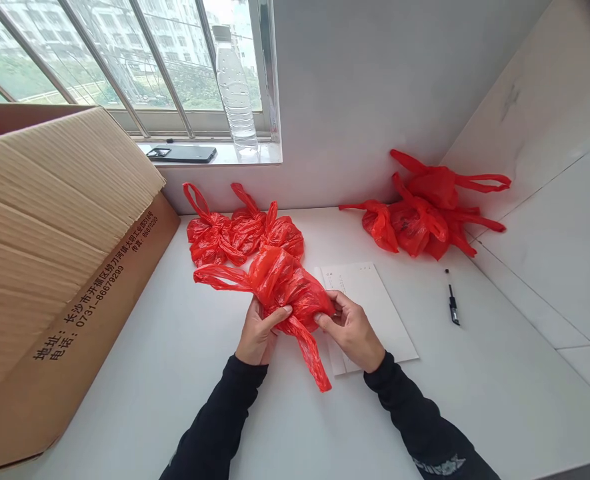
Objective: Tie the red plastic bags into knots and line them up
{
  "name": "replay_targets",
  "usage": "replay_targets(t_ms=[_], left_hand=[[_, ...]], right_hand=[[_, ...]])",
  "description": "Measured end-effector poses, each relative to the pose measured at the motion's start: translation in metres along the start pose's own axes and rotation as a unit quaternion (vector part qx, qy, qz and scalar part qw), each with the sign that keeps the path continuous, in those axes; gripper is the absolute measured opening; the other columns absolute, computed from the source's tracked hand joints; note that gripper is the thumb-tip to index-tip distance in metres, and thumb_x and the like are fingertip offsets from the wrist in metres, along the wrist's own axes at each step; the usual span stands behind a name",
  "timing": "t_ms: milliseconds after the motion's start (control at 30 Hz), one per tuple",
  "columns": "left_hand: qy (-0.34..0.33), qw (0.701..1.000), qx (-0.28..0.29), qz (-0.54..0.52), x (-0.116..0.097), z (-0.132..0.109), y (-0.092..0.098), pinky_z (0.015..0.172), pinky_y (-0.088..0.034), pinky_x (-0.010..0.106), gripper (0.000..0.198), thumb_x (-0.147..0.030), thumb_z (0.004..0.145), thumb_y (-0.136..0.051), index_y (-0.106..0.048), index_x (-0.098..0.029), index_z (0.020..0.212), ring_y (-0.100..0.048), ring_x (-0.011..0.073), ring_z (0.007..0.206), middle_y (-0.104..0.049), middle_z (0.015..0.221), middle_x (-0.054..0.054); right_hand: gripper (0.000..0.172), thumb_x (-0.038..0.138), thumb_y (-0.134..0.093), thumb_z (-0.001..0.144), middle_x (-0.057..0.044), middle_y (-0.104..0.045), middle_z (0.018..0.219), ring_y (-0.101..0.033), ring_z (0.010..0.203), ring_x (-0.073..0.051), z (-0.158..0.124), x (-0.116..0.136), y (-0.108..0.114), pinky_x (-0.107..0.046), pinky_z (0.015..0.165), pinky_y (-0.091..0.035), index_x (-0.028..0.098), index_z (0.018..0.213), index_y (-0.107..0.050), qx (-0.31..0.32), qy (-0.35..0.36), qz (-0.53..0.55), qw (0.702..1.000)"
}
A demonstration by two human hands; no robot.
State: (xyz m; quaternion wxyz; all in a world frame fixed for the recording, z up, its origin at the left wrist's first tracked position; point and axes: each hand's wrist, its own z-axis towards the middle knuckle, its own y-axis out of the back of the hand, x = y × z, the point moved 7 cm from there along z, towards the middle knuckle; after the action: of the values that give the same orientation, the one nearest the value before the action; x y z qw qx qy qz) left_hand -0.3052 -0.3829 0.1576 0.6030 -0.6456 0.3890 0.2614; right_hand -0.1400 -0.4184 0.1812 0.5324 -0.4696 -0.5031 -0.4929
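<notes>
Between my two hands is a knotted red plastic bag [295, 287], raised over the white table [185, 400]. My left hand [262, 330] grips its lower left side, with the thumb across the front. On the right side, my right hand [349, 330] pinches the plastic between thumb and fingers. One handle loop sticks out to the left and another hangs down toward me. Whatever the bag contains is hidden by the plastic. Partly under my right hand lies a white sheet or notepad [375, 307] with a few lines of writing.
Several tied red bags [245, 230] sit by the wall behind my hands; more red bags [419, 213] are heaped in the right corner. A cardboard box [75, 267] stands open at left. A black pen [453, 303] lies at right. A phone [185, 154] and water bottle [237, 93] occupy the sill.
</notes>
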Motion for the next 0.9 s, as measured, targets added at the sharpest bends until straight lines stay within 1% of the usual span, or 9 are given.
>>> replay_targets(t_ms=[133, 233, 333, 567, 667, 767, 900], left_hand=[[0.001, 1.0, 0.007, -0.01, 0.0, -0.0009, -0.002, 0.088, -0.057, 0.034, 0.065, -0.016, 0.066, -0.087, -0.057, -0.023, 0.123, -0.066, 0.0257, 0.107, -0.068, 0.115, 0.006], [0.0, 1.0, 0.013, -0.004, -0.0004, -0.0015, -0.0035, 0.086, -0.057, 0.033, 0.062, -0.016, 0.067, -0.086, -0.058, -0.023, 0.122, -0.066, 0.0236, 0.102, -0.068, 0.112, 0.006], [-0.004, 1.0, 0.016, 0.003, -0.0017, -0.0023, -0.0047, 0.084, -0.058, 0.032, 0.057, -0.017, 0.068, -0.086, -0.06, -0.021, 0.119, -0.067, 0.022, 0.098, -0.068, 0.109, 0.006], [0.001, 1.0, 0.008, 0.003, -0.0015, -0.0019, -0.0039, 0.082, -0.058, 0.032, 0.058, -0.018, 0.067, -0.087, -0.06, -0.021, 0.119, -0.068, 0.0214, 0.094, -0.069, 0.109, 0.006], [-0.004, 1.0, -0.002, 0.004, -0.0015, -0.0009, -0.0009, 0.083, -0.058, 0.033, 0.06, -0.019, 0.066, -0.087, -0.06, -0.021, 0.119, -0.068, 0.0229, 0.096, -0.069, 0.11, 0.006], [-0.01, 1.0, -0.009, 0.011, -0.0012, -0.0005, 0.0013, 0.085, -0.057, 0.035, 0.062, -0.02, 0.064, -0.087, -0.06, -0.022, 0.12, -0.069, 0.0257, 0.1, -0.071, 0.111, 0.006], [-0.016, 1.0, 0.012, 0.015, -0.002, -0.0021, -0.005, 0.095, -0.055, 0.041, 0.067, -0.023, 0.063, -0.088, -0.06, -0.021, 0.124, -0.066, 0.0319, 0.112, -0.07, 0.117, 0.009]], right_hand=[[0.026, 0.037, -0.068, 0.089, -0.004, -0.07, 0.102, -0.066, 0.09, -0.02, -0.0015, 0.0017, -0.0045, -0.03, 0.076, -0.056, 0.021, 0.109, -0.062, 0.017, -0.013, 0.008, 1.0], [0.024, 0.041, -0.068, 0.089, -0.002, -0.069, 0.095, -0.065, 0.084, -0.019, -0.0025, 0.003, -0.0041, -0.03, 0.072, -0.056, 0.021, 0.102, -0.063, 0.008, -0.012, -0.005, 1.0], [0.024, 0.043, -0.069, 0.089, -0.001, -0.067, 0.088, -0.063, 0.079, -0.017, -0.003, 0.0025, -0.0028, -0.028, 0.068, -0.054, 0.021, 0.096, -0.062, 0.002, -0.013, -0.019, 1.0], [0.029, 0.05, -0.067, 0.089, 0.003, -0.058, 0.075, -0.054, 0.068, -0.015, -0.0028, 0.0, -0.0031, -0.027, 0.062, -0.048, 0.022, 0.084, -0.058, 0.007, -0.016, -0.044, 0.999], [0.033, 0.053, -0.057, 0.095, 0.002, -0.055, 0.074, -0.052, 0.065, -0.014, -0.0024, -0.0005, -0.0039, -0.028, 0.062, -0.047, 0.022, 0.082, -0.057, 0.016, -0.007, -0.047, 0.999], [0.039, 0.054, -0.047, 0.099, 0.001, -0.056, 0.074, -0.053, 0.064, -0.015, -0.0017, 0.0004, -0.0026, -0.028, 0.063, -0.047, 0.022, 0.081, -0.058, 0.015, 0.008, -0.044, 0.999], [0.04, 0.055, -0.046, 0.099, 0.002, -0.054, 0.069, -0.053, 0.062, -0.015, -0.0008, 0.0009, 0.001, -0.028, 0.063, -0.045, 0.021, 0.08, -0.057, -0.002, 0.006, -0.049, 0.999]])
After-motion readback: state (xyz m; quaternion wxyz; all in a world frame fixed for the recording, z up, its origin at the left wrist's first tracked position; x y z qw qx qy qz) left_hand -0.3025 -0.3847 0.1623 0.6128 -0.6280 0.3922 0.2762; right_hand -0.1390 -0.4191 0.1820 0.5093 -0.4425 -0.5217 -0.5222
